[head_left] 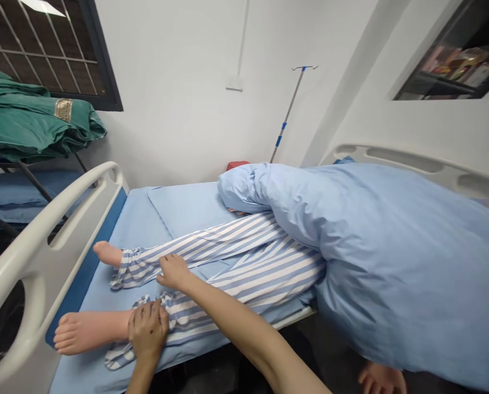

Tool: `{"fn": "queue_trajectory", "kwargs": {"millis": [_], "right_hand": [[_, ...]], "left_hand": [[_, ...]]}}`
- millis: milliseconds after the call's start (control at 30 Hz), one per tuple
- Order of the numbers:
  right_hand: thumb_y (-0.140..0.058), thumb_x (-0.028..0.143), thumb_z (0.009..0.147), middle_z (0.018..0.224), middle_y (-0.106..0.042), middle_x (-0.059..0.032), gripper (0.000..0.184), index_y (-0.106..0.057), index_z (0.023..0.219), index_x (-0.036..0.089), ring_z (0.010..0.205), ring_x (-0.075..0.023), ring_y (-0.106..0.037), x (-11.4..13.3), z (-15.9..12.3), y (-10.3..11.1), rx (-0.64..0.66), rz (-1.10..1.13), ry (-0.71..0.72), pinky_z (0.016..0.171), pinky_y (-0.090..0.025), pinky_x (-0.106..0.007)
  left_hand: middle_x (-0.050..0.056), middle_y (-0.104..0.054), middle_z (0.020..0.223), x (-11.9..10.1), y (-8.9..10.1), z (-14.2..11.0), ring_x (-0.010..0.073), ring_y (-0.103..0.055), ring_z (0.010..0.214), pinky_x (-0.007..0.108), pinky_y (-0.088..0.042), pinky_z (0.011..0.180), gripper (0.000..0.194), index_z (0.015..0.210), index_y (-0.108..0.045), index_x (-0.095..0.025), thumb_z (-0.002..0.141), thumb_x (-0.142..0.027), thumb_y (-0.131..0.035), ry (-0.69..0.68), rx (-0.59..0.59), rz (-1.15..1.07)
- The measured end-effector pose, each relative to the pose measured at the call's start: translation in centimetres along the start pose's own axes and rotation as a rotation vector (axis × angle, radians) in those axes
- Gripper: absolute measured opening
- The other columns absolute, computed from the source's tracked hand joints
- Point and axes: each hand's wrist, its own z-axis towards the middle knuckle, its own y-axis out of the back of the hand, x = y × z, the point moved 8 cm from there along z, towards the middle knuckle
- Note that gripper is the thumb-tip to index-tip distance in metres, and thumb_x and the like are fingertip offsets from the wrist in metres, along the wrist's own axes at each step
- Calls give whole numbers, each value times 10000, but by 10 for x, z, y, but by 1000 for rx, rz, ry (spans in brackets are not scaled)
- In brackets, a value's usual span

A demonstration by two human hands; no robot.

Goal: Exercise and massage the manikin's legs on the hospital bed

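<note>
A manikin lies on the bed in blue-and-white striped trousers [261, 273], its bare near foot [80, 331] and far foot [108, 253] toward the footboard. My left hand [149, 327] is wrapped over the near lower leg, just above the ankle, its fingers closed on the bunched trouser cuff. Over the far leg reaches my right hand [175, 272], its fingers curled onto the trouser fabric near the shin; the fingertips are partly hidden. The far cuff lies at the ankle. A light blue quilt [384, 241] is heaped over the manikin's upper body.
A white footboard [59, 219] edges the bed at left, and a headboard [425, 164] stands at right. An IV pole [287, 117] rises behind the bed. Green bedding [31, 120] is piled at far left. A hand [382, 377] hangs below the quilt.
</note>
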Motion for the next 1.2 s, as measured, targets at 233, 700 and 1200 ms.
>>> {"fn": "queue_trajectory", "kwargs": {"millis": [233,700,1200], "right_hand": [[-614,439,677,1203,-529,-107,664,-367,1218,145,1062,-214,-512,87,127,-25,-28,221,129,816,-432,-294],[-578,201,737,1042,-632,-143,316,-532,1045,148,1001,-224,-577,49,73,-67,170,-149,36,862,-358,-373],[-684,315,645,1070,-624,-169,497,-541,1082,126,1026,-269,-571,72,34,-20,225,-141,75,908,-358,-455]], "left_hand": [[136,-620,918,10,-16,-12,291,-512,945,494,-330,893,260,960,-621,-205,786,-236,-430,66,-18,-91],[122,-616,894,7,-4,-5,280,-523,901,506,-332,879,250,973,-612,-226,810,-221,-423,116,-12,-227],[61,-565,678,67,-19,48,204,-591,696,400,-503,658,177,765,-481,-182,713,-266,-335,1277,16,-1225]]}}
